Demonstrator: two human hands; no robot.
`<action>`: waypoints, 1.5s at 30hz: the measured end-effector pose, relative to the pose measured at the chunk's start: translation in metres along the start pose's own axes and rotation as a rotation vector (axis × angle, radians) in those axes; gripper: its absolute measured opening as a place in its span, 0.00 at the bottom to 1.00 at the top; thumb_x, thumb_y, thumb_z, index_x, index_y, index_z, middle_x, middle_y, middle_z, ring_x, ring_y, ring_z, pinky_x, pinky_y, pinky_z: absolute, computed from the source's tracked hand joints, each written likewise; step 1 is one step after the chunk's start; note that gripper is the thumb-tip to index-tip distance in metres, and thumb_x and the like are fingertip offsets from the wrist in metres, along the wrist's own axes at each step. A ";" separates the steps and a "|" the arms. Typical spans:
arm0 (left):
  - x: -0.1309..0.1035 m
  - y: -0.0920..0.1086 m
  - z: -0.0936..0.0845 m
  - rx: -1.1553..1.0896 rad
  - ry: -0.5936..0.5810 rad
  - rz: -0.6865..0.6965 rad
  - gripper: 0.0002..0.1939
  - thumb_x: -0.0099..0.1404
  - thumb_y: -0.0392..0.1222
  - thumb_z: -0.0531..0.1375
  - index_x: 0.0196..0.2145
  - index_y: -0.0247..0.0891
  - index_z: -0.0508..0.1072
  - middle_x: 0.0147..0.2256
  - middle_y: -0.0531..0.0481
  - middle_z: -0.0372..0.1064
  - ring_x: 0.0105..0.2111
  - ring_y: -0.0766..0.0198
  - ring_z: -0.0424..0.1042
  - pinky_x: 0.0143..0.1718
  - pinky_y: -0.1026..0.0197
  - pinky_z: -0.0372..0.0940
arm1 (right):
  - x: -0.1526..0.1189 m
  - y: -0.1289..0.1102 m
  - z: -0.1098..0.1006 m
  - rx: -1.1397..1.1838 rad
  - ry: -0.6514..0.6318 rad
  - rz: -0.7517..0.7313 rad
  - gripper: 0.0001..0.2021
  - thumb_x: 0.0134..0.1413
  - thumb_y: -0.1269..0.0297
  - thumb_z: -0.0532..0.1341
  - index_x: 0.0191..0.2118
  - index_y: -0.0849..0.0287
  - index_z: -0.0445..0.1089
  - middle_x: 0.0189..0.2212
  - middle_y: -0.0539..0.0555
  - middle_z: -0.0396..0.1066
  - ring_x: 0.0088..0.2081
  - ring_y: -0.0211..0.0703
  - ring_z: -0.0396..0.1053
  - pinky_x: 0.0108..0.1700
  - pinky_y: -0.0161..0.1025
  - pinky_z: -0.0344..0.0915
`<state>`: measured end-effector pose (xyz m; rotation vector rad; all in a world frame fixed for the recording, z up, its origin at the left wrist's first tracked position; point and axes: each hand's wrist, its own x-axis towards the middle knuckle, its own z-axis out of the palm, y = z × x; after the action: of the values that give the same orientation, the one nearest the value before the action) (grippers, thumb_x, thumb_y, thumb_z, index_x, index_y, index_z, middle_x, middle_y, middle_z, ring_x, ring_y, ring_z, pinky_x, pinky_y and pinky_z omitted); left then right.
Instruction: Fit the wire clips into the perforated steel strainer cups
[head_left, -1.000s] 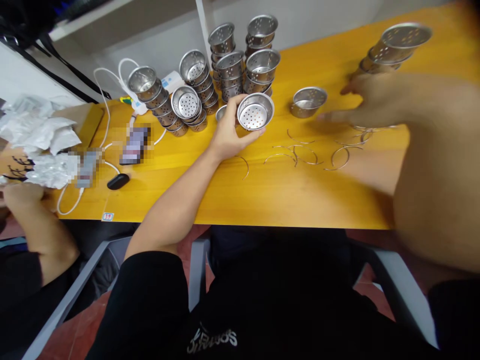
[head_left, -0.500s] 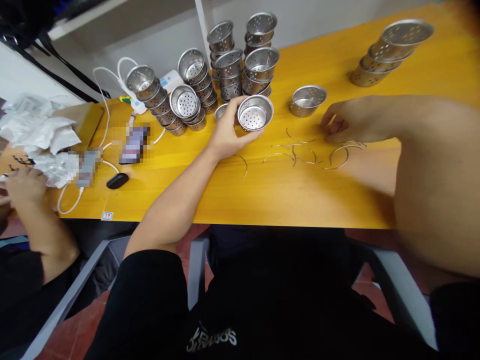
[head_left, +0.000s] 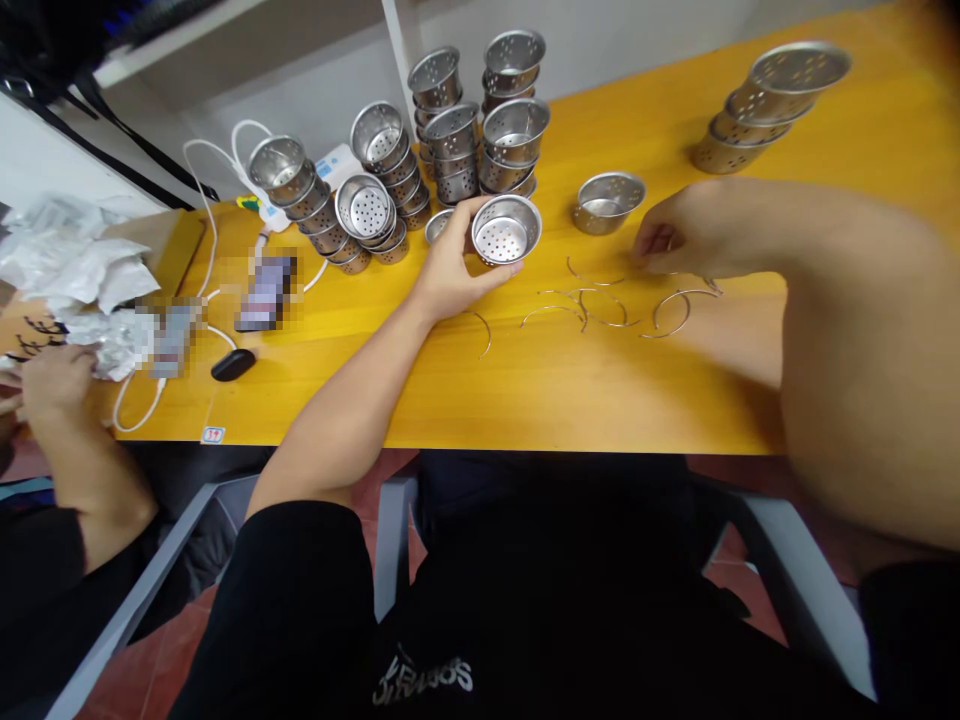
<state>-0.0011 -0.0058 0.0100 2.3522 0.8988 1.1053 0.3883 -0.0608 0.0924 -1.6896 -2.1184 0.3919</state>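
Observation:
My left hand [head_left: 454,262] grips a perforated metal cup [head_left: 506,230] by its side, thumb at the lower edge, its open top facing me. Over the table to the right, my right hand [head_left: 679,228] is closed, its fingertips curled down; whatever they may hold is hidden. Just left of it a single perforated cup [head_left: 609,203] stands upright. Several thin curved wires [head_left: 600,305] lie on the yellow table in front of the hands, and one more curved wire [head_left: 487,335] lies below the held cup.
Several stacks of perforated cups [head_left: 454,140] stand along the back, with a leaning stack [head_left: 761,110] at the far right. On the left are a phone [head_left: 266,292], a black mouse-like object [head_left: 233,365], white cables, plastic bags [head_left: 82,260] and another person's hand [head_left: 56,375].
The whole view has shifted slightly. My left hand still holds the cup, and my right hand stays near the wires with its fingers a little more curled.

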 end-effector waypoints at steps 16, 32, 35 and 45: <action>0.000 0.004 -0.001 -0.023 -0.031 -0.037 0.53 0.77 0.83 0.69 0.81 0.45 0.64 0.73 0.33 0.76 0.73 0.40 0.83 0.79 0.32 0.79 | -0.006 -0.043 -0.025 -0.134 -0.200 0.058 0.17 0.59 0.80 0.75 0.48 0.51 0.81 0.40 0.51 0.85 0.36 0.50 0.79 0.49 0.54 0.78; 0.000 0.011 -0.003 -0.013 -0.053 0.062 0.57 0.70 0.89 0.72 0.79 0.48 0.69 0.74 0.37 0.77 0.75 0.39 0.81 0.84 0.30 0.74 | -0.013 -0.096 0.032 0.787 0.353 -0.162 0.39 0.57 0.18 0.82 0.44 0.45 0.69 0.42 0.60 0.81 0.49 0.70 0.90 0.58 0.72 0.89; -0.001 0.016 -0.003 -0.053 -0.091 0.073 0.61 0.70 0.92 0.69 0.81 0.47 0.66 0.77 0.34 0.76 0.77 0.37 0.81 0.84 0.29 0.75 | -0.014 -0.098 0.044 0.833 0.255 -0.179 0.37 0.57 0.19 0.82 0.45 0.44 0.71 0.45 0.60 0.84 0.51 0.70 0.91 0.62 0.75 0.89; -0.001 0.007 0.005 -0.154 -0.134 0.127 0.60 0.73 0.92 0.67 0.81 0.45 0.66 0.73 0.35 0.78 0.76 0.36 0.83 0.83 0.24 0.73 | -0.005 -0.082 0.063 0.791 0.206 -0.225 0.33 0.59 0.17 0.79 0.54 0.36 0.84 0.48 0.57 0.87 0.54 0.72 0.88 0.63 0.81 0.88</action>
<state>0.0057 -0.0118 0.0108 2.3499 0.6024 1.0111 0.2890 -0.0823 0.0739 -0.9779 -1.6482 0.8116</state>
